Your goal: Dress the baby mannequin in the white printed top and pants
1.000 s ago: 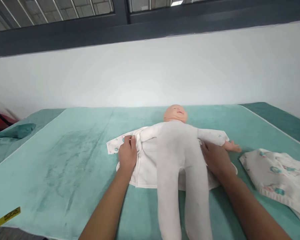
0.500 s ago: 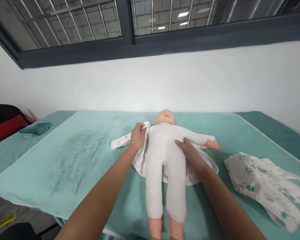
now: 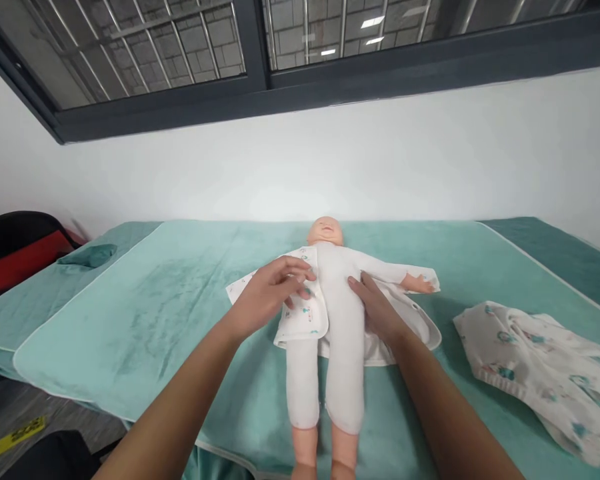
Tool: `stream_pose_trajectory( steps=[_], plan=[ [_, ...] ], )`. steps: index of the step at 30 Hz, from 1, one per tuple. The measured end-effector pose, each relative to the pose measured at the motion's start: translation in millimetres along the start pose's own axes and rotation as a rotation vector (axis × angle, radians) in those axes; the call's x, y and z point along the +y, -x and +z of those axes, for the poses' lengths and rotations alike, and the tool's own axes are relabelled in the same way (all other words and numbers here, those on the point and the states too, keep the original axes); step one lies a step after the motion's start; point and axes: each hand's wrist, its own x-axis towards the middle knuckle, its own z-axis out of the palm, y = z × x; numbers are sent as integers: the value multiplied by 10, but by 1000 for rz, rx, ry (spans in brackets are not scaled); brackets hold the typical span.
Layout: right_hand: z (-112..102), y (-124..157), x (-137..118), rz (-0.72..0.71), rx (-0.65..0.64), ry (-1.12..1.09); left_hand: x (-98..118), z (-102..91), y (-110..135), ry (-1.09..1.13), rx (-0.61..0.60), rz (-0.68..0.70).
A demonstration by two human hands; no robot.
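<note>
A baby doll (image 3: pixel 345 300) with a white cloth body lies on its back, its head toward the wall. Its arm on the left is in the sleeve of a white printed baby jacket (image 3: pixel 304 320), and that front panel covers the left half of its chest. The jacket's other side is spread flat beneath the doll on the right. Over the folded panel is my left hand (image 3: pixel 273 290), fingers apart and slightly curled, gripping nothing. My right hand (image 3: pixel 377 303) rests against the doll's right-hand flank, thumb on its belly; the other fingers are hidden behind its side.
White printed baby trousers (image 3: pixel 535 367) lie crumpled on the right of the green padded mat (image 3: pixel 130 313). A red and black bag (image 3: pixel 25 250) stands at the far left. Behind the mat rises a white wall (image 3: pixel 300 173) under a dark window frame (image 3: pixel 330 77).
The jacket's left front panel has come over the doll's chest, and my left hand has let go of its edge and opened. My right hand stays at the doll's side.
</note>
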Motion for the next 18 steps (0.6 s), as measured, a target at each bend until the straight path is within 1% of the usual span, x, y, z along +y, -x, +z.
stream_pose_trajectory(
  steps=[1,3,6,7,9,11,13,18],
  plan=[
    [2,1,-4,13,20,4,-98,-18,14,-55,73,-20],
    [13,9,-20,59,53,4,-378,-72,26,-220,197,-66],
    [34,25,-49,103,75,-18,-860,-185,75,-605,329,-82],
    [38,28,-56,106,75,-34,-1000,-229,104,-754,358,-96],
    [41,29,-61,98,60,-66,-1214,-317,166,-971,360,-145],
    [35,23,-57,79,25,-89,-1340,-398,204,-1063,358,-187],
    [26,16,-51,48,-19,-101,-1406,-468,194,-1081,387,-198],
    [27,38,-66,9,-89,-123,-1506,-622,39,-1039,559,-154]
  ],
)
